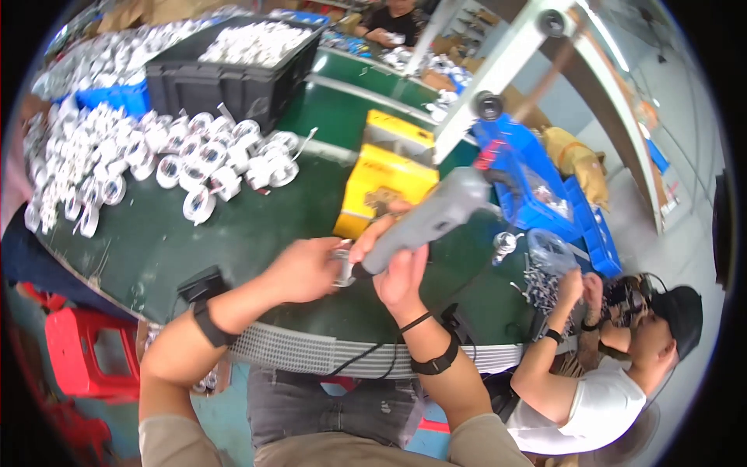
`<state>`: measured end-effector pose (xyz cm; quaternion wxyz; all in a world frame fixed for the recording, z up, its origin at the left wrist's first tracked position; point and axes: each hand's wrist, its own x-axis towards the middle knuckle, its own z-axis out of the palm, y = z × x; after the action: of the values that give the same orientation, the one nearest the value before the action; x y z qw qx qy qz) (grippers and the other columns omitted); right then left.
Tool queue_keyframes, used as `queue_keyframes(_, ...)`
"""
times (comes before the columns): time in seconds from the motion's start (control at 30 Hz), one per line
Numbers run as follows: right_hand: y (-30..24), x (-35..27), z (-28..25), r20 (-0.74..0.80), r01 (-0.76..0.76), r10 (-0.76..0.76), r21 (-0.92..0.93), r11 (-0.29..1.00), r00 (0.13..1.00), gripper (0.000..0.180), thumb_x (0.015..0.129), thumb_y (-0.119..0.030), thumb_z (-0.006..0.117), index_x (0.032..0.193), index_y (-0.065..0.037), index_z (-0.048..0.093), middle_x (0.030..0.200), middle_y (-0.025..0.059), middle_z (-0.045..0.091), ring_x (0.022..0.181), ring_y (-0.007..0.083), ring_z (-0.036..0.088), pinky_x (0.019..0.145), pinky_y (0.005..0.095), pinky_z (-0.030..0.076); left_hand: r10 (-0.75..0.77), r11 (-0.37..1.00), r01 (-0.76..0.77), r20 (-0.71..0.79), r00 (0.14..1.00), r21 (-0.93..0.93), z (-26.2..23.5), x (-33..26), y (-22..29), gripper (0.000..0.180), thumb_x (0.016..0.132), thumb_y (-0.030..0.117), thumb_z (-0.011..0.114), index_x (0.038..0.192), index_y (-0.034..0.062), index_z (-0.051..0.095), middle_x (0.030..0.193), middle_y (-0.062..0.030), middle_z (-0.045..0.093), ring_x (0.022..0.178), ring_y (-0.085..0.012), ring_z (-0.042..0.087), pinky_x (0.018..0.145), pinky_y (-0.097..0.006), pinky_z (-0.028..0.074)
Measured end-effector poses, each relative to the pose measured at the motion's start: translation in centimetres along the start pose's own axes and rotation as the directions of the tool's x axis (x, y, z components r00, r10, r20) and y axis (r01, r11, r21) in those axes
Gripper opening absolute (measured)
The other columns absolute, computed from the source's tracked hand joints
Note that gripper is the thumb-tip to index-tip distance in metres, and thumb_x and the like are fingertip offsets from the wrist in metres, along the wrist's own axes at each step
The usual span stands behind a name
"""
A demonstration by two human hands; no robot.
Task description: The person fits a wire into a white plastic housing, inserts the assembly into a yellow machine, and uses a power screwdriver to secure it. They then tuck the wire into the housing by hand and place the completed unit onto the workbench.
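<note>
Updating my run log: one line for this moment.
left hand: holds round part; right hand: grips grey tool; beyond: yellow box

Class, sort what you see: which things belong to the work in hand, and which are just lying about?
Belongs: left hand holding a pale round part; right hand gripping a grey tool; probably the piled white round pieces.

Apparently lying about: yellow box, red stool, tan sack.
</note>
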<state>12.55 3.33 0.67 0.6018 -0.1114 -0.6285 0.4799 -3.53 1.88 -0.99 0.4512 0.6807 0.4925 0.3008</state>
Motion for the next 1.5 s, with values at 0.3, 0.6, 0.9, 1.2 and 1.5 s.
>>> queue_keyframes(0.3,-3.0,-0.1,-23.4,-0.519,-0.73,-0.654,-0.68,-0.074,0.55,0.077,0.072,-0.049,0.076,0.126,0.0,0.048,0.118,0.0227,0.052,0.113,0.0402,0.048,0.095,0.0488,0.041,0.562,0.629,0.335,-0.708,0.427,0.702,-9.5,-2.2,0.6,0.063,0.079,0.012,0.068,0.136,0.007,0.042,0.128,-0.0238,0.048,0.111,-0.0394,0.052,0.092,-0.043,0.045)
queue_keyframes(0.6,-3.6,-2.3,-25.1,-0.573,-0.618,0.235,-0.7,0.358,0.785,0.059,0.068,-0.012,0.077,0.122,-0.004,0.054,0.107,0.0093,0.064,0.096,0.0185,0.063,0.083,0.0304,0.05,0.281,0.929,-0.241,-0.111,0.953,0.279,-2.9,-1.6,1.2,0.019,0.084,0.022,0.067,0.092,0.005,0.071,0.074,-0.011,0.069,0.067,-0.0188,0.067,0.063,-0.031,0.052)
queue_keyframes(0.9,-7.2,-0.2,-3.9,0.359,-0.105,0.515,-0.735,0.67,0.778,0.061,0.065,-0.011,0.083,0.12,-0.003,0.058,0.112,0.0128,0.061,0.102,0.0268,0.061,0.087,0.0345,0.048,0.139,0.52,0.363,0.496,0.857,-0.773,2.2,-0.7,0.3,0.052,0.1,0.038,0.043,0.14,0.0049,0.036,0.125,-0.011,0.054,0.109,-0.0238,0.059,0.094,-0.039,0.051)
queue_keyframes(1.2,-5.8,-2.3,-6.4,0.086,-0.417,0.522,-0.499,0.76,0.849,0.032,0.078,0.0,0.071,0.109,0.0,0.063,0.095,0.0068,0.063,0.074,0.0115,0.061,0.065,0.0237,0.049,0.158,0.544,0.193,0.325,0.932,-0.817,1.0,-0.5,1.2,0.054,0.096,0.018,0.054,0.142,0.0006,0.031,0.126,-0.0132,0.053,0.114,-0.0239,0.056,0.096,-0.041,0.05)
queue_keyframes(1.5,-5.7,-2.4,-5.8,0.008,-0.274,0.352,-0.613,0.741,0.936,0.007,0.081,-0.005,0.069,0.087,0.0,0.067,0.079,0.0081,0.063,0.072,0.0169,0.059,0.065,0.0281,0.045,0.134,0.484,0.201,0.299,0.945,-0.851,1.2,-0.5,0.9,0.043,0.098,0.02,0.05,0.135,0.0002,0.04,0.123,-0.0123,0.055,0.112,-0.0236,0.057,0.096,-0.042,0.05)
